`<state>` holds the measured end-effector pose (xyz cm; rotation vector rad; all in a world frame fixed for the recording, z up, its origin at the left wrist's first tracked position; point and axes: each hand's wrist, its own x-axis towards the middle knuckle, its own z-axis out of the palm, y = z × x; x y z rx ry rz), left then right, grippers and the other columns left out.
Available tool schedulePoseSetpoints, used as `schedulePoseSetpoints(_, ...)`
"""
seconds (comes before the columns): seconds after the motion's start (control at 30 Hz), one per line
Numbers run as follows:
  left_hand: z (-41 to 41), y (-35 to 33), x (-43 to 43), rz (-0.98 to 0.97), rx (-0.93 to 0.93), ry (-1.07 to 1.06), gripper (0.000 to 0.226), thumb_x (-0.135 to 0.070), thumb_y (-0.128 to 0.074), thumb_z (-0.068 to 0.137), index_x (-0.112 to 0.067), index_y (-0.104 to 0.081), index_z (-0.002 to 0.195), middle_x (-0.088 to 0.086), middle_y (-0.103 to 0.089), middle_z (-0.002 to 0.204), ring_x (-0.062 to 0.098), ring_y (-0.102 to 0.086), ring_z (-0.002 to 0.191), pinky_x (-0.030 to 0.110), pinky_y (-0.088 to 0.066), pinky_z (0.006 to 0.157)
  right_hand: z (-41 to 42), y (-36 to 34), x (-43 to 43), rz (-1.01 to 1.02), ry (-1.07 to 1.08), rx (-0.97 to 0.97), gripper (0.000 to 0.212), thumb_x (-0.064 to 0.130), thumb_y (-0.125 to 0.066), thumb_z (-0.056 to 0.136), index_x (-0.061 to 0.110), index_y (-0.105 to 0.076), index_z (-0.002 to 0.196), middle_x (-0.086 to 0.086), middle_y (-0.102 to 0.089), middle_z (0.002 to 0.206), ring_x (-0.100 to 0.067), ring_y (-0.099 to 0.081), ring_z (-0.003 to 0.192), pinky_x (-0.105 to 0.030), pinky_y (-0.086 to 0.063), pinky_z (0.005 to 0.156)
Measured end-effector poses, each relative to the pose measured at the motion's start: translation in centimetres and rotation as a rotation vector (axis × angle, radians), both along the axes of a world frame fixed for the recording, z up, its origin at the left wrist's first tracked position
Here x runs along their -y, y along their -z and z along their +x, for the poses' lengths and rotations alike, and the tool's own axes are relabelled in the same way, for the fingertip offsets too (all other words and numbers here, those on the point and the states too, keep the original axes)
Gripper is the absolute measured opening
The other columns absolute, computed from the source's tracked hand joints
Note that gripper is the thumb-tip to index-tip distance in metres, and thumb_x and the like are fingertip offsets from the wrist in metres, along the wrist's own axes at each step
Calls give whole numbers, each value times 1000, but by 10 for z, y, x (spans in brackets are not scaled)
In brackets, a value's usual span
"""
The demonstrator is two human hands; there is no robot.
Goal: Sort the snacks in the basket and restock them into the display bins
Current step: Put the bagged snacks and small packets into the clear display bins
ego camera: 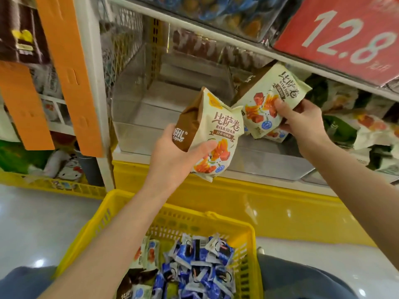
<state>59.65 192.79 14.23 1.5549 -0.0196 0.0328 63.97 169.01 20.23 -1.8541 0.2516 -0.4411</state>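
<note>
We saw the left hand (172,152) wrapped round a puffy, crinkled cream-and-brown snack packet (213,134), thumb pressed across its glossy printed front, holding it upright just in front of the clear, hard-walled display bin (151,117). Over on the other side, the right hand (302,119) was grasping a second packet (265,104), pillow-shaped and tilted, at the bin's right end, with another of the same print showing just beneath it. Down below, the yellow slotted plastic basket (121,203) carried a heap of small, shiny blue-and-white wrappers (205,266), plus a few cream packets at its left.
</note>
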Motion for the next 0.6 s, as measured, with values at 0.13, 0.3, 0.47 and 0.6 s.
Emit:
schedulePoseSetpoints(0.13, 6, 3, 4, -38, -28, -15, 42, -43, -78, 61, -38, -50, 93, -20, -62, 85, -4, -62, 69, 6, -43, 45, 0, 11, 11, 152, -40, -34, 17, 28, -63, 86, 23, -59, 101, 8, -71, 97, -6, -70, 86, -22, -57, 64)
schedulePoseSetpoints(0.3, 8, 7, 8, -63, -55, 6, 38, -44, -77, 61, -39, -50, 87, -20, -63, 85, -7, -63, 69, 7, -45, 46, 12, 25, 26, 238, 111, -55, 27, 27, -65, 85, 18, -57, 109, 6, -70, 102, -7, -70, 82, -24, -58, 62)
schedulePoseSetpoints(0.47, 10, 7, 6, -73, -64, -4, 38, -42, -77, 63, -39, -51, 90, -19, -63, 86, -4, -64, 70, 8, -45, 46, 51, 44, 28, -161, 163, -145, 47, 21, -69, 82, 13, -51, 124, -5, -62, 124, -18, -65, 101, -29, -56, 71)
schedulePoseSetpoints(0.6, 11, 6, 5, -90, -63, -3, 39, -46, -76, 57, -39, -51, 87, -20, -62, 84, -11, -62, 69, 9, -45, 46, 75, 56, 24, -353, -4, -258, 55, 16, -71, 80, 11, -44, 128, -8, -57, 129, -25, -58, 115, -37, -51, 87)
